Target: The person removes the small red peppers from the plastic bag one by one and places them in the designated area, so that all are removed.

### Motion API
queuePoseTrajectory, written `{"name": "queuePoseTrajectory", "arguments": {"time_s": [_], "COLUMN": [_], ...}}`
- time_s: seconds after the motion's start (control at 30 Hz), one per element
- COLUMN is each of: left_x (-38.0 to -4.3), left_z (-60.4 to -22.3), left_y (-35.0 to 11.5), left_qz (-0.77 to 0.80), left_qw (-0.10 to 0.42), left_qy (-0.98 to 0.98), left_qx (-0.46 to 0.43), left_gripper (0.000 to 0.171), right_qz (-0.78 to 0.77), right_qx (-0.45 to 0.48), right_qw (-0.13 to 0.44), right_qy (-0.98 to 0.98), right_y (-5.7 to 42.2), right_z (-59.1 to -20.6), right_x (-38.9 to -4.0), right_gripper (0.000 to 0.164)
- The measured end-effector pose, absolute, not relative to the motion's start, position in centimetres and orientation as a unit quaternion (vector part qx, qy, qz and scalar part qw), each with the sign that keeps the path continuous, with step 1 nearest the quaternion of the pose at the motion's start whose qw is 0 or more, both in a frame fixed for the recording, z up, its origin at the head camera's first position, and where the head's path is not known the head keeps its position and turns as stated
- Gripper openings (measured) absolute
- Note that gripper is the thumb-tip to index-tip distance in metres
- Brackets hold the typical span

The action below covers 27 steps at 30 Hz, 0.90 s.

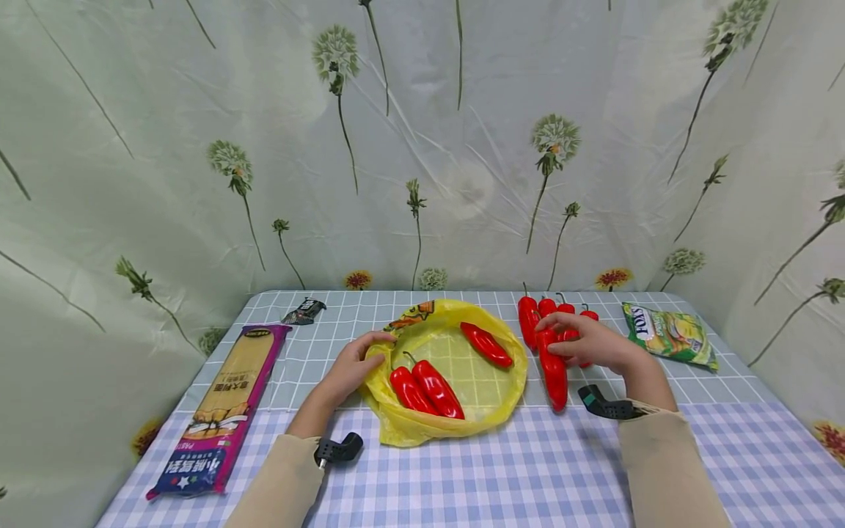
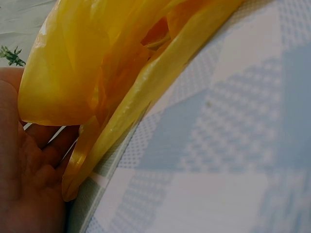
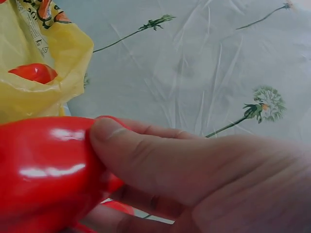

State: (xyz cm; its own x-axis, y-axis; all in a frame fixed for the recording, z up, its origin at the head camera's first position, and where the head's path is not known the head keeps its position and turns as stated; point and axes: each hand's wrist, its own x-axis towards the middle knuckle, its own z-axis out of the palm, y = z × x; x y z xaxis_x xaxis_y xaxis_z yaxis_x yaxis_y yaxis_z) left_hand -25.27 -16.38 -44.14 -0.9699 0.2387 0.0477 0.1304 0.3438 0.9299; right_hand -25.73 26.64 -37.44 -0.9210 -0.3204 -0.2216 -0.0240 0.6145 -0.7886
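My right hand (image 1: 584, 339) grips a long red chili pepper (image 1: 553, 374) by its upper end, its lower end pointing toward me. Up close in the right wrist view, the thumb presses on the glossy pepper (image 3: 43, 170). A yellow plastic bag (image 1: 511, 396) lies spread with its mouth wide, to the left of that pepper. My left hand (image 1: 356, 364) holds the bag's left rim, with the yellow film (image 2: 63, 87) between thumb and fingers in the left wrist view. Inside the bag are two red peppers (image 1: 439, 389) side by side and another pepper (image 1: 487, 345) at the right.
Several more red peppers (image 1: 528, 323) lie behind my right hand. At the far right is a green FOX'S candy bag (image 1: 670, 336). A long pasta pack (image 1: 221, 411) lies on the left, with a small black wrapper (image 1: 304, 311) behind it. A patterned curtain stands behind the checkered tablecloth (image 1: 502, 477).
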Motion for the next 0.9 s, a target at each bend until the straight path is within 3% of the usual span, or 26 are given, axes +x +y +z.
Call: {"name": "queuePoseTrajectory", "arguments": {"time_s": [0.2,0.9], "left_x": [-26.5,-26.5], "left_z": [-45.7,-45.9], "left_y": [-16.8,-17.0], "left_qz": [0.558,0.571], "left_qw": [0.046,0.046], "left_qy": [0.82,0.811], "left_qx": [0.116,0.118], "left_gripper": [0.037,0.037], "right_qz": [-0.425,-0.413], "right_qx": [-0.1,-0.123], "right_qw": [0.186,0.214], "right_qy": [0.88,0.877], "right_y": [26.5,26.4], "right_z": [-38.0,-39.0], "right_x": [-25.8,-25.8], "right_gripper": [0.047,0.04]}}
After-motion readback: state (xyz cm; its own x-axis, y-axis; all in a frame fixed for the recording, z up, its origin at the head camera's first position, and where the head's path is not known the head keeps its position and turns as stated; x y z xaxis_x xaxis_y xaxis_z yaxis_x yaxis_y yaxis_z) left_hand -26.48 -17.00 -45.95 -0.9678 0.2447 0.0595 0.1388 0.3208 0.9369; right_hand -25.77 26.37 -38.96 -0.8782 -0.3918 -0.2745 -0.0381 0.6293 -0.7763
